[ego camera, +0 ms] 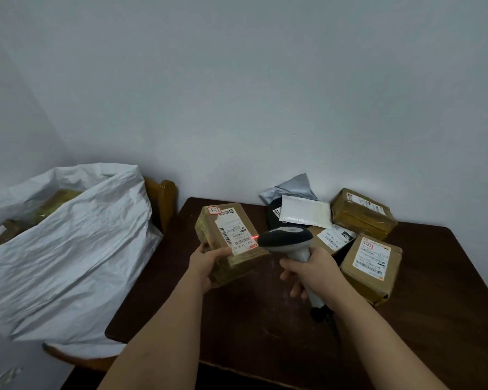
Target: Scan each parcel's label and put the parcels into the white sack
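My left hand [206, 263] grips a taped cardboard parcel [228, 237] by its near end, held above the table with its white label facing up. My right hand [310, 268] holds a grey and black barcode scanner [286, 239] by its handle, its head pointing left at the parcel. A red scan light shows at the label's right edge. The white sack [68, 249] stands open at the left, with cardboard parcels visible inside it.
Several more parcels lie at the back right of the dark wooden table [265, 319]: two brown boxes [362, 212] [371, 263], a white padded mailer [304, 211], a grey poly bag [290, 187]. A wooden chair [161, 198] carries the sack. White wall behind.
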